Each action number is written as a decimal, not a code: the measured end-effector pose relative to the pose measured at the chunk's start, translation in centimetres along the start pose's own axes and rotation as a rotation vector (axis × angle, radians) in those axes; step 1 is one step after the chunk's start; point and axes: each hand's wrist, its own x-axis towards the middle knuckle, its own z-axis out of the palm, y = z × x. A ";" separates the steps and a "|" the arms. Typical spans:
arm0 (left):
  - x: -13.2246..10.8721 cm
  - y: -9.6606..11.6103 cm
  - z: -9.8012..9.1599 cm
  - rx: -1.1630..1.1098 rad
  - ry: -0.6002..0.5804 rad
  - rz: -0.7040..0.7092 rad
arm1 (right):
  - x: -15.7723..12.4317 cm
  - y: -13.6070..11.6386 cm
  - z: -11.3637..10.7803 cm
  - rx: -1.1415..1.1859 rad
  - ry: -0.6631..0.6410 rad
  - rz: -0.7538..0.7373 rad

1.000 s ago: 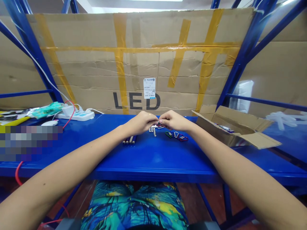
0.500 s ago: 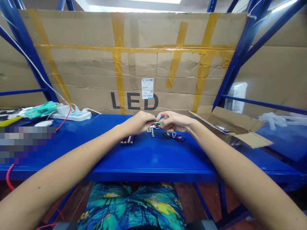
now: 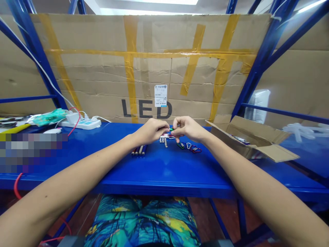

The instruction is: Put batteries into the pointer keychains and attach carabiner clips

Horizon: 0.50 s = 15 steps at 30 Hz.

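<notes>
My left hand and my right hand meet above the blue table, fingertips pinched around a small green metal tube. The fingers cover much of the tube. Just beneath them lie several small round silver pieces, set in short rows. Behind these show some thin red and silver pieces, partly hidden by my hands. Several carabiners in green, silver, blue and red lie in a row below my right hand. Under my left wrist, several dark and silver tubes lie side by side.
An open cardboard box with a few slim items in it stands to the right. A white power strip with plugs and cables sits at the left, near a green plastic bag. A large taped cardboard sheet rises behind the table.
My right hand's fingers have opened out from a tighter curl and less of the green tube shows now. The whole view has shifted slightly, so things appear further right.
</notes>
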 end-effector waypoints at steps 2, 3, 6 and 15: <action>0.0 0.0 0.1 0.028 0.007 0.037 | 0.0 0.1 0.0 0.047 -0.022 0.001; -0.1 0.0 0.1 0.044 0.009 0.060 | 0.0 0.2 0.0 0.065 -0.032 0.008; -0.1 0.0 0.3 0.102 0.016 0.133 | 0.2 0.5 -0.2 0.104 -0.042 0.039; -0.1 0.7 0.5 0.321 -0.124 0.214 | 0.6 1.2 -1.1 0.310 -0.146 0.201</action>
